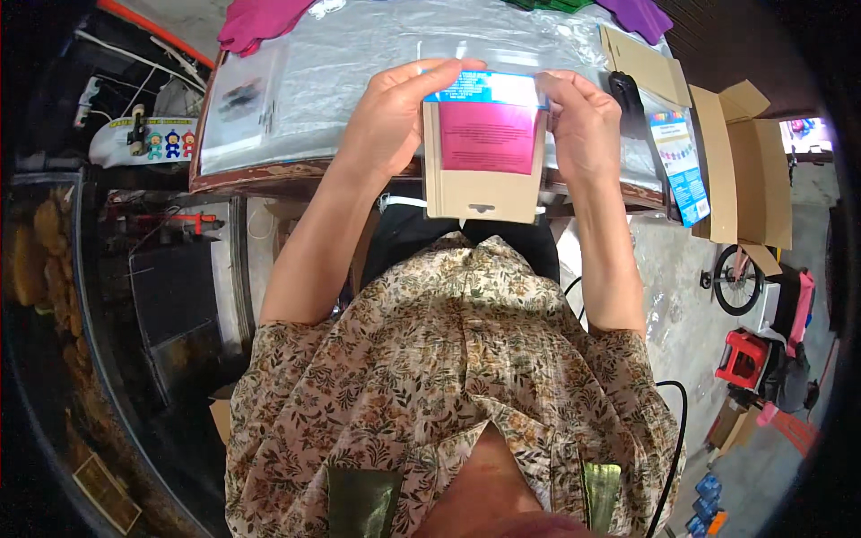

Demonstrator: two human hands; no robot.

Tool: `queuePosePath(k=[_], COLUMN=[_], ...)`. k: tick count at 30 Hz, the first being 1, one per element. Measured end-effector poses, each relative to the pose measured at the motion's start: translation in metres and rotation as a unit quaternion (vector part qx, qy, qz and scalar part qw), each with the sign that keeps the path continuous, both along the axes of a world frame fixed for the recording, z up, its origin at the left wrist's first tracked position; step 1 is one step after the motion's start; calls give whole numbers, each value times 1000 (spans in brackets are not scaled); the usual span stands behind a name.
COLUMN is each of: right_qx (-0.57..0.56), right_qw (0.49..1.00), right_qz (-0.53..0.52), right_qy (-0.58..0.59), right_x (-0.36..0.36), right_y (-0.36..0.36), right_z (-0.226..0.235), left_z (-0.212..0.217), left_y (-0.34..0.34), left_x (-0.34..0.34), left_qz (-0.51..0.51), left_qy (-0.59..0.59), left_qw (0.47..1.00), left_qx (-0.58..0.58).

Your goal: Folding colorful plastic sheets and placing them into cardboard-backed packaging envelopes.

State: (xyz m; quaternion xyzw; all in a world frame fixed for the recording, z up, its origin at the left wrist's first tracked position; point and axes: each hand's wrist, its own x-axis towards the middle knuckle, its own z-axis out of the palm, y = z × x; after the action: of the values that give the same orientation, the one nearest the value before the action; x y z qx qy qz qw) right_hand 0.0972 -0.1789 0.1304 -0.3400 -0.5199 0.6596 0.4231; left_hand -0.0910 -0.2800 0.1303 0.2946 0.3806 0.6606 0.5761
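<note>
- The left hand (387, 117) grips the left edge of a card pack (485, 152), fingers curled over its top corner; the right hand (583, 125) grips the right edge, thumb in front
- The pack is held upright between both hands, above the near edge of the desk (269, 170) and in front of the person's chest; it is tan card with a pink panel in the middle, a blue strip at the top and a hang slot at the bottom
- A clear plastic sheet (359, 54) covers the desk; a small clear bag (240, 99) lies at its left; flat card pieces (641, 63) and another blue-printed pack (682, 161) lie at its right
- An open carton (753, 170) stands just right of the desk; pink cloth (260, 20) lies at the far edge
</note>
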Motion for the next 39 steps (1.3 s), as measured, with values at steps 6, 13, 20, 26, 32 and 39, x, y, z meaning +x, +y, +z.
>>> queuePosePath(k=[6, 13, 20, 26, 32, 39], right_qx=[-18, -6, 9, 19, 18, 44], right_qw=[1000, 997, 999, 999, 1000, 999], right_qz=[10, 30, 34, 44, 25, 10], right_qy=[13, 67, 34, -16, 2, -26], right_x=[-2, -5, 1, 2, 3, 5], right_y=[2, 3, -1, -4, -6, -9], right_z=[-4, -21, -26, -23, -29, -33], left_z=[-6, -16, -28, -27, -27, -28], left_y=[-2, -8, -9, -13, -11, -9], left_x=[7, 22, 24, 25, 25, 27], left_qz=[22, 65, 93, 90, 84, 61], left_qy=[37, 23, 16, 29, -7, 11], left_qw=[999, 998, 995, 994, 996, 997], left_qx=[20, -7, -21, -47, -35, -54])
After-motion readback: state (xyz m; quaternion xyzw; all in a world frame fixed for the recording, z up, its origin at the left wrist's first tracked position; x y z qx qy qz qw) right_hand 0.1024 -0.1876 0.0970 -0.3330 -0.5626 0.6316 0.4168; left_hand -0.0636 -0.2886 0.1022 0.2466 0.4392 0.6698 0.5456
